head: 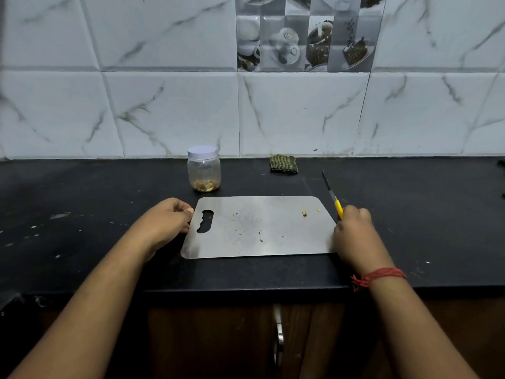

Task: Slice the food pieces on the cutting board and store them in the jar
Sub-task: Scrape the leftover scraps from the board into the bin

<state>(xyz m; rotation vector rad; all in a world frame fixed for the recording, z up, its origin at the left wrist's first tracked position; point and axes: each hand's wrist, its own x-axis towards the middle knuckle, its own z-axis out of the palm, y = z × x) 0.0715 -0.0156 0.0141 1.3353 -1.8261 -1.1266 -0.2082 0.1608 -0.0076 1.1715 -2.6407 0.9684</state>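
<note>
Black bench [82, 214] carries a steel cutting board [259, 228]; left hand [166, 220] pinches its edge, right hand [355, 231] grips a yellow-handled knife [334, 198], lidded jar [204, 168] behind.

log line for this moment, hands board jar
left hand: holds cutting board edge | right hand: grips knife | board: crumbs only | jar: lidded, pieces inside
</note>
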